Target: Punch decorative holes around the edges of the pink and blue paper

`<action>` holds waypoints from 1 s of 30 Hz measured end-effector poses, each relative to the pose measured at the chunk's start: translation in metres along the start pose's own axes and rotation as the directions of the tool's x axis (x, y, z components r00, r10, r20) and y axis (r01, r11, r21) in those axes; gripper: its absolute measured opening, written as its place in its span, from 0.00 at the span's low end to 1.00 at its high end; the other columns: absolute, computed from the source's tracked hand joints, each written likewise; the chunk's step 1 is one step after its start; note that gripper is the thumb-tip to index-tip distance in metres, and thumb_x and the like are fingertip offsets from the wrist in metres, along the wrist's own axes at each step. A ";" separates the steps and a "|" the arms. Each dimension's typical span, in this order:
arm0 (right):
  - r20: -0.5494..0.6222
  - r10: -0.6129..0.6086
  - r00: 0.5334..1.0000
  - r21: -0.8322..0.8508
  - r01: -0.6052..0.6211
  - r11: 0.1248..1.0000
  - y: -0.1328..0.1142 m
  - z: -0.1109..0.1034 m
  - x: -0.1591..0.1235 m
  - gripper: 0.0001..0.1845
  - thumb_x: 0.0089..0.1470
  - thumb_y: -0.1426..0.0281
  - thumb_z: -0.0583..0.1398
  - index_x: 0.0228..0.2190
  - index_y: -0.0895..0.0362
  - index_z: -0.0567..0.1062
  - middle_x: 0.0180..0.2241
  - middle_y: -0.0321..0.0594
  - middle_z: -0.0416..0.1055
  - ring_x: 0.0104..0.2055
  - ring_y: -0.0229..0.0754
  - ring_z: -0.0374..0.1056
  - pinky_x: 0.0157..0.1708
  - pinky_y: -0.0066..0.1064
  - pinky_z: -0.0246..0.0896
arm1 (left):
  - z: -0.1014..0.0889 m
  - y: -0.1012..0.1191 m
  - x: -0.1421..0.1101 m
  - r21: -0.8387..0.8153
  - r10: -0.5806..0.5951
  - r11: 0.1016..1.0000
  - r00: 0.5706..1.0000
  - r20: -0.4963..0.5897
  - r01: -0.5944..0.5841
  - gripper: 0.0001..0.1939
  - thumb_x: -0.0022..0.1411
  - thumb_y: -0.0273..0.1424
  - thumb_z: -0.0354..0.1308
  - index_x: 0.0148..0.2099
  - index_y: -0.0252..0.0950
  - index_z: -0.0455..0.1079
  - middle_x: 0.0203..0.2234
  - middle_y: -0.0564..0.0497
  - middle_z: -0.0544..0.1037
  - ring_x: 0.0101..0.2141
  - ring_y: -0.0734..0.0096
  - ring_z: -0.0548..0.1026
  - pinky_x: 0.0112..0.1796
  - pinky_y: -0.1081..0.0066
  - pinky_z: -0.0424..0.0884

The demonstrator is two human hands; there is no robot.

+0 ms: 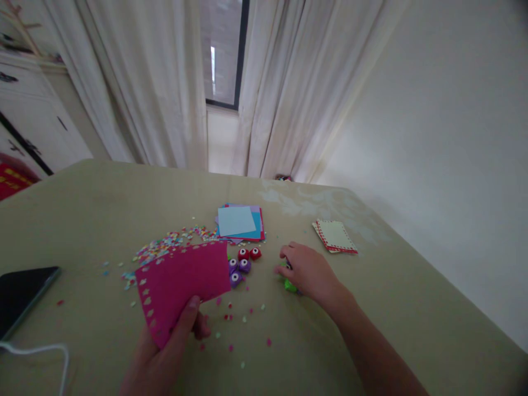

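My left hand (pixel 177 330) holds a magenta sheet of paper (pixel 185 280), thumb on top. Small shaped holes run along the sheet's left and upper edges. My right hand (pixel 307 269) curls over small craft punches on the table; a dark part shows between its thumb and fingers, and a green craft punch (pixel 290 286) shows beneath. The palm hides the rest. Between the hands stand red craft punches (pixel 243 254) and purple craft punches (pixel 235 279), each with a white, dark-centred top. The magenta sheet partly covers this group.
Punched paper bits (pixel 165 242) are heaped behind the sheet, with more scattered in front. Farther back lies a stack of coloured paper (pixel 237 221). Edge-punched pale sheets (pixel 336 236) lie at right. A dark tablet (pixel 25 297) and white cable (pixel 41 348) are at left.
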State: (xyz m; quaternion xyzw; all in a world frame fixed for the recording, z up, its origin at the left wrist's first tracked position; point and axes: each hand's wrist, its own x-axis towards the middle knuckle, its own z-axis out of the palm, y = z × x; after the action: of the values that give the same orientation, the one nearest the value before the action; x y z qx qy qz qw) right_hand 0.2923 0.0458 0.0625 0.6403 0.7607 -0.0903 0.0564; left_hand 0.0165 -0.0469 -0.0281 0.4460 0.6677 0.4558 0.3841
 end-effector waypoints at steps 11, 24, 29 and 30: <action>0.049 -0.249 0.967 0.100 0.243 0.965 -0.006 0.021 0.006 0.15 0.56 0.80 0.64 0.46 0.59 0.79 0.48 0.49 0.78 0.51 0.53 0.72 0.51 0.39 0.63 | -0.005 0.026 -0.003 -0.145 -0.170 0.974 0.984 0.047 0.175 0.21 0.56 0.49 0.69 0.43 0.38 0.84 0.37 0.47 0.89 0.39 0.53 0.88 0.40 0.64 0.85; -0.129 -0.381 0.915 0.715 0.352 0.604 -0.049 -0.002 -0.030 0.21 0.55 0.57 0.73 0.47 0.53 0.81 0.45 0.40 0.71 0.39 0.40 0.70 0.41 0.31 0.67 | -0.009 0.037 -0.003 -0.066 -0.137 0.988 0.991 0.003 0.137 0.25 0.52 0.57 0.69 0.31 0.38 0.82 0.26 0.48 0.87 0.30 0.53 0.85 0.32 0.64 0.81; 0.088 -0.349 0.933 0.944 0.034 0.327 -0.067 0.025 -0.029 0.33 0.34 0.52 0.80 0.37 0.55 0.77 0.28 0.30 0.67 0.27 0.35 0.61 0.27 0.27 0.56 | -0.009 0.026 -0.001 -0.087 -0.109 0.990 0.994 0.032 0.112 0.26 0.49 0.58 0.70 0.31 0.38 0.83 0.24 0.47 0.87 0.28 0.52 0.85 0.30 0.64 0.82; 0.148 -0.365 0.919 0.963 -0.051 0.263 -0.069 0.030 -0.027 0.35 0.32 0.51 0.81 0.38 0.54 0.76 0.26 0.28 0.67 0.26 0.35 0.60 0.25 0.26 0.54 | -0.009 0.025 -0.001 -0.093 -0.110 0.989 0.994 0.019 0.111 0.26 0.50 0.57 0.70 0.32 0.38 0.84 0.24 0.47 0.87 0.28 0.53 0.85 0.30 0.64 0.82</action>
State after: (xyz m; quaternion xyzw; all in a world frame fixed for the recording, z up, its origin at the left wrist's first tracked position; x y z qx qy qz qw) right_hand 0.2278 0.0017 0.0433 0.4377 0.5909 -0.6422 -0.2165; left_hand 0.0146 -0.0457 -0.0016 0.3929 0.6667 0.4614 0.4339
